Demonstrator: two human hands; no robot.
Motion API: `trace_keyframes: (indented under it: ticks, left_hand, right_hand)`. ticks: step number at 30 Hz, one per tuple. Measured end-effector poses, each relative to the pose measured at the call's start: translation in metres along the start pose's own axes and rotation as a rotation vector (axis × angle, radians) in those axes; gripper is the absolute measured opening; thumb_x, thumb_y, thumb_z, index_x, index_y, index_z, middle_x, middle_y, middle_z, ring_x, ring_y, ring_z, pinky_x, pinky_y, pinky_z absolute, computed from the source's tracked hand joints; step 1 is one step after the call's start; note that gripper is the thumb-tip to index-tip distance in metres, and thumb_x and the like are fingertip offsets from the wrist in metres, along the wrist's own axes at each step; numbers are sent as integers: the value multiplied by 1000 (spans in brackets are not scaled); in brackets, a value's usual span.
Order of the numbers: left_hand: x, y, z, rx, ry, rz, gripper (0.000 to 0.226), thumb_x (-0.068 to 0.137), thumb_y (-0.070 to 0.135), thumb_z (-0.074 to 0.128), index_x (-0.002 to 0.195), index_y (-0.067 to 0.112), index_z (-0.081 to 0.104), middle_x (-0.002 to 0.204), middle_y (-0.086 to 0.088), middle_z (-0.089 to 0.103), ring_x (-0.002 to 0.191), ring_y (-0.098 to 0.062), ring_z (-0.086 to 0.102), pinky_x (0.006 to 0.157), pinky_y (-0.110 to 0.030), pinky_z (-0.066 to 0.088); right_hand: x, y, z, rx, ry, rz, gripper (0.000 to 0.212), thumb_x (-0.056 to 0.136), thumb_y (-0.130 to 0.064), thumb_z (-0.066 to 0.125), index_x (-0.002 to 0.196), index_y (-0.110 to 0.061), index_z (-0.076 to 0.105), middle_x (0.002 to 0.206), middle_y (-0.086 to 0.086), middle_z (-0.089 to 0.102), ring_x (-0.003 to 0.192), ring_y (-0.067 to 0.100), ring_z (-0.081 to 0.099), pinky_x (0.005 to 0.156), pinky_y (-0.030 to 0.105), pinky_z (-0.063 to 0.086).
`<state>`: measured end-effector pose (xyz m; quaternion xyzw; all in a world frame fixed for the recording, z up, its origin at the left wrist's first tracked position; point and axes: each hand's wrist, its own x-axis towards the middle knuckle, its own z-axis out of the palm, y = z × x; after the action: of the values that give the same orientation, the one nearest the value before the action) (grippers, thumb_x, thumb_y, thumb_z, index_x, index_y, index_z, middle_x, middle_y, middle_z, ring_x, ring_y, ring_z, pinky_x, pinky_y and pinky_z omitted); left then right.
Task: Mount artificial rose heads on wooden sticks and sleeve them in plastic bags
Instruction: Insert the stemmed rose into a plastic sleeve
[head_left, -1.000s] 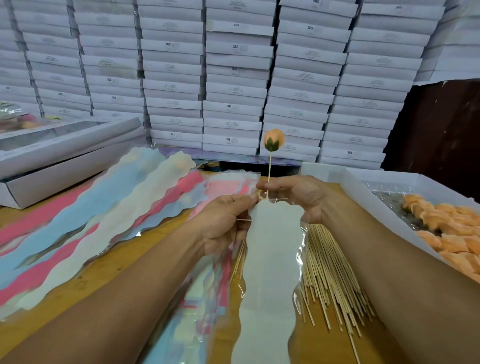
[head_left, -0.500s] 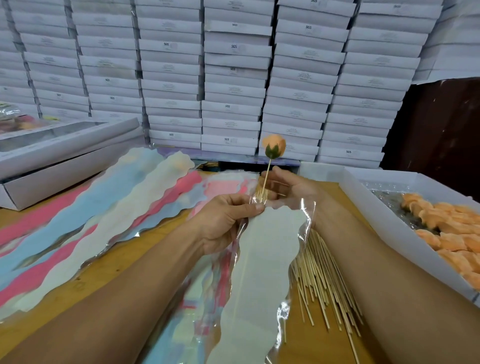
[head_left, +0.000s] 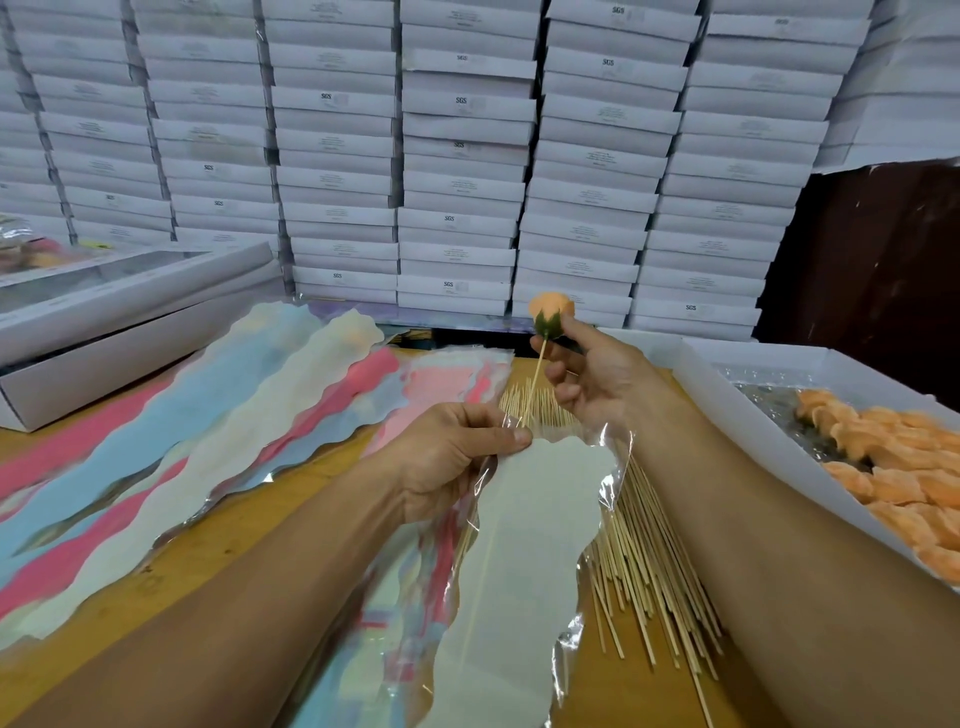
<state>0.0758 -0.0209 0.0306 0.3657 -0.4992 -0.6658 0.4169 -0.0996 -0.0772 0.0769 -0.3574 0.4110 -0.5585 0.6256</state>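
An orange rose head with green leaves sits on top of a thin wooden stick. My right hand holds it just under the flower. The stick's lower part runs down inside a clear plastic bag with a white wavy insert. My left hand pinches the bag's top edge between thumb and fingers, beside the stick. The bag hangs down over the table between my forearms.
Loose wooden sticks lie on the wooden table under my right arm. A white tray on the right holds several orange rose heads. Coloured wavy bags fan out left. White boxes are stacked behind.
The stick has slid further down into the bag. My right hand has moved up the stick to just under the rose head, while my left hand keeps pinching the bag's mouth.
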Motion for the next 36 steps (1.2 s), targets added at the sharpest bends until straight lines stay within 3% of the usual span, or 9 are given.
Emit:
trace_keyframes:
  ticks: [5,11,13,17,21,26,29,31,36]
  left_hand:
    - [2,0,-2,-34,-34,12,19,73,8,74,91,1,75,91,-17,73,73,-23,70,69,-31,60]
    - [6,-2,-6,-10,15,28,11,78,15,74,83,5,76,85,-16,70,71,-28,59,68,-32,46]
    - [7,-2,-7,-21,21,41,9,84,12,72,77,7,77,82,-15,71,67,-25,64,64,-31,53]
    - [6,-1,-8,-23,34,44,10,85,13,72,86,3,75,96,-22,71,83,-31,66,76,-38,57]
    - [6,0,-7,-2,30,48,9,78,18,75,78,9,76,90,-17,73,74,-25,70,72,-34,60]
    - [6,-1,-5,16,54,53,16,74,23,78,73,10,69,81,-17,68,67,-28,62,65,-35,52]
    - [4,-1,-3,27,73,55,28,72,27,80,82,7,65,95,-28,60,86,-41,52,78,-44,44]
    - [2,-1,-1,34,94,64,31,71,31,81,82,7,65,99,-30,56,97,-46,41,86,-50,32]
    - [-1,2,5,85,134,95,36,84,35,73,88,1,64,96,-30,57,93,-45,44,87,-54,33]
  right_hand:
    - [-3,3,-2,-21,-9,15,25,98,-30,62,103,-6,66,75,4,71,50,10,46,34,18,27]
    - [-10,10,-10,-90,-136,73,22,93,-30,61,98,-9,68,78,5,69,56,15,51,40,21,31]
    - [-12,12,-13,-108,-174,60,22,93,-26,59,95,-7,69,81,9,70,64,18,58,50,25,44]
    - [-21,14,-18,-150,-237,19,20,88,-24,62,89,-7,71,87,11,73,77,20,72,62,27,54]
    - [-29,18,-20,-322,-187,46,35,95,-47,59,91,-16,75,88,5,74,76,13,66,82,35,45]
    - [-40,25,-20,-256,-116,63,26,94,-35,64,94,-11,73,84,6,67,79,22,64,78,39,52]
    - [-42,27,-21,-222,-98,52,24,94,-29,65,103,-8,73,84,7,67,89,28,63,90,46,53]
    - [-43,26,-23,-215,-103,38,23,93,-28,65,100,-8,74,76,6,70,82,27,66,84,44,55]
    - [-45,23,-21,-206,-99,-23,27,91,-28,68,102,-5,72,89,12,69,85,26,63,89,46,55]
